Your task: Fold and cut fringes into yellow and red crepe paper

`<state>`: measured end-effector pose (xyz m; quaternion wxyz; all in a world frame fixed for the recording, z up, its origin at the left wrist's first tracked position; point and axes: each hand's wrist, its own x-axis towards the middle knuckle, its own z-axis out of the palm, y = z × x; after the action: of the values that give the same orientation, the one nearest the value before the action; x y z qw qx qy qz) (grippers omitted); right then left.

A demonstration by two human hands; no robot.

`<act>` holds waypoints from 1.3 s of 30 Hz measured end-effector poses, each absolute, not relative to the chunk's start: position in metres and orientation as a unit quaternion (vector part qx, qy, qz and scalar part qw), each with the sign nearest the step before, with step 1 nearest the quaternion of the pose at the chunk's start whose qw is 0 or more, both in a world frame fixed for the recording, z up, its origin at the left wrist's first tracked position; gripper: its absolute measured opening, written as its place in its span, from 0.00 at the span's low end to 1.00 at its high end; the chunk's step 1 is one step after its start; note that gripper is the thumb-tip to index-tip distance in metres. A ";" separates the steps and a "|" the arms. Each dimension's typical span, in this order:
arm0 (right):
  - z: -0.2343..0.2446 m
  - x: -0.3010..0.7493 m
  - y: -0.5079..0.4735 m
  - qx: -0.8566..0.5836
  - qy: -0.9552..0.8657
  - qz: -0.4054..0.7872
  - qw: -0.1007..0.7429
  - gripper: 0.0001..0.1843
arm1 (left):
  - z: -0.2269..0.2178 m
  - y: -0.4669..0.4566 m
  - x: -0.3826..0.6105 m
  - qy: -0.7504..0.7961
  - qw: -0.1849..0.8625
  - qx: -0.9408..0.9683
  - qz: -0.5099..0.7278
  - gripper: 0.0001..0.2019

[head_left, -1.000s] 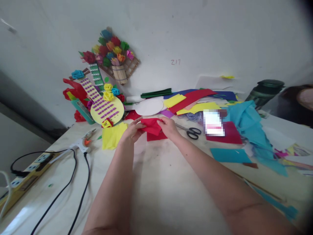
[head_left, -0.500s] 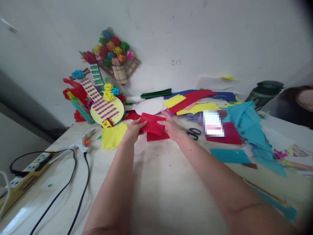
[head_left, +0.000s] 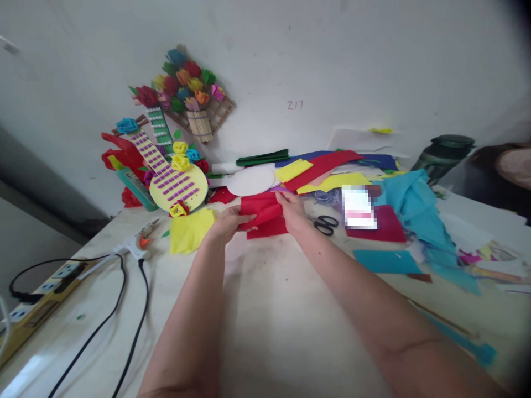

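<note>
Between my hands is a piece of red crepe paper, bent along its lower part. My left hand pinches it at the left edge, thumb on top. My right hand grips the right edge, its fingers partly hidden by the paper. Just below, another red sheet lies on the table. A yellow sheet rests left of my left hand, and black-handled scissors lie right of my right hand.
A glue gun with its cord and a power strip occupy the left side. A flower-decorated paper guitar leans at the back left. Coloured paper, a blurred-out phone and a dark bottle are to the right.
The red paper was flat between my hands; now it is bent over, with its upper part raised. My left thumb has shifted lower on it. The view has turned slightly.
</note>
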<state>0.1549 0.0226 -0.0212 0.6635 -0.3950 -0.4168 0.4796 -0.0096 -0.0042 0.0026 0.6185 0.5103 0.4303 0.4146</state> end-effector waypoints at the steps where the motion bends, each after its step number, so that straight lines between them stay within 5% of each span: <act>1: -0.021 0.155 0.022 -0.395 -0.416 0.479 0.664 0.18 | 0.002 -0.004 -0.010 0.434 0.617 0.519 0.402 0.17; 9: -0.013 0.164 0.022 -0.429 -0.390 0.458 0.674 0.23 | 0.004 -0.004 -0.014 0.469 0.561 0.568 0.377 0.12; 19: 0.010 0.169 0.018 -0.379 -0.384 0.474 0.696 0.14 | 0.027 0.001 -0.013 0.386 0.467 0.467 0.644 0.15; 25: 0.003 0.168 0.018 -0.375 -0.383 0.520 0.665 0.12 | 0.016 0.005 -0.016 0.418 0.464 0.462 0.630 0.17; 32: -0.003 0.174 0.019 -0.370 -0.472 0.516 0.611 0.27 | 0.008 0.005 -0.017 0.412 0.500 0.488 0.585 0.17; 39: -0.012 0.171 0.025 -0.388 -0.504 0.475 0.608 0.24 | 0.008 0.000 -0.014 0.414 0.530 0.477 0.566 0.19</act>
<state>0.1707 0.0253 -0.0117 0.6081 -0.3882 -0.5042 0.4746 -0.0143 -0.0002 0.0084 0.5300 0.4773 0.4141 0.5656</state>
